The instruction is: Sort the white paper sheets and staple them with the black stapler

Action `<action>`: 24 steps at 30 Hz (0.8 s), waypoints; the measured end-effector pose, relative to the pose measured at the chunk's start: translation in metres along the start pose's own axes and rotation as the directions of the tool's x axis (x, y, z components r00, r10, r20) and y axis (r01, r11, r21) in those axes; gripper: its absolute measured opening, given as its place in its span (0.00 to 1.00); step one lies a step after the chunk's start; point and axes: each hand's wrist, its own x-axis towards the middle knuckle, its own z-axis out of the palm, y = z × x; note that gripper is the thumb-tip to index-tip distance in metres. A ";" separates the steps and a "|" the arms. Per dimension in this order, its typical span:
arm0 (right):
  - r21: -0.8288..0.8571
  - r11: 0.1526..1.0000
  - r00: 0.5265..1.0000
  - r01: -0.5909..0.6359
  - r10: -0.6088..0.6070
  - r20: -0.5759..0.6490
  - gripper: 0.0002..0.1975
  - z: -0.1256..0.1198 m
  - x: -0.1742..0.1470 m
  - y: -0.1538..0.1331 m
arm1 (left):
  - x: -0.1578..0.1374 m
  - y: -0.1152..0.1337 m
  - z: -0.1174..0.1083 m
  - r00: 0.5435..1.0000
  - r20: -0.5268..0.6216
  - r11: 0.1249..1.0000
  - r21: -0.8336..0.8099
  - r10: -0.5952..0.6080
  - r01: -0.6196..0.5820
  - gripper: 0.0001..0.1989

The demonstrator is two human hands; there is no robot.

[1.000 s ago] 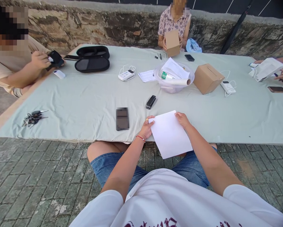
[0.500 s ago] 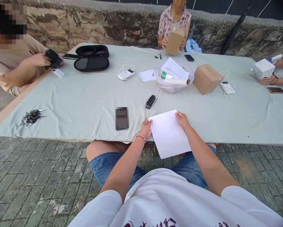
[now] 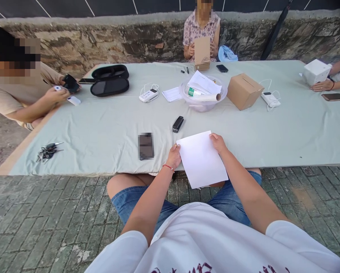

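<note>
A blank white sheet of paper (image 3: 202, 161) is stretched between my two hands at the near edge of the table, its lower part hanging over my lap. My left hand (image 3: 174, 156) pinches its upper left corner, with a red band at the wrist. On the opposite side, my right hand (image 3: 218, 143) grips the upper right corner. Whether it is one sheet or a thin stack, I cannot tell. Just beyond the paper lies a black stapler (image 3: 178, 124). Left of my left hand rests a dark flat item (image 3: 145, 146), blurred out.
Keys (image 3: 48, 151) lie at the left on the cloth-covered table (image 3: 102, 132). Farther back are an open black case (image 3: 109, 86), a white power bank (image 3: 148, 95), a plastic bowl (image 3: 203, 106) of papers and a cardboard box (image 3: 244, 93). Three people sit around, holding a cardboard box, a white box and dark items.
The view has shifted slightly; my hands keep the paper almost still. The person across has turned and lowered the cardboard box. At the left, the person's hand now holds a small white item.
</note>
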 end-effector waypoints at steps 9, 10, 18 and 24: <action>-0.014 1.000 1.000 0.004 -0.004 -0.002 0.19 0.000 -0.002 -0.002 | -0.005 0.005 -0.004 0.998 0.064 0.999 0.044 0.001 -0.003 0.10; -0.017 1.000 1.000 0.003 -0.003 0.000 0.19 0.000 -0.002 -0.003 | -0.004 0.005 -0.005 0.998 0.069 0.999 0.043 0.003 -0.006 0.10; -0.017 1.000 1.000 -0.006 0.006 0.009 0.18 0.000 -0.001 -0.001 | -0.001 0.002 -0.009 0.997 0.076 1.000 -0.010 -0.017 0.018 0.07; -0.043 0.999 1.000 -0.013 0.014 0.021 0.17 0.000 -0.001 -0.003 | 0.000 0.002 -0.010 0.997 0.071 1.000 0.013 -0.015 0.014 0.05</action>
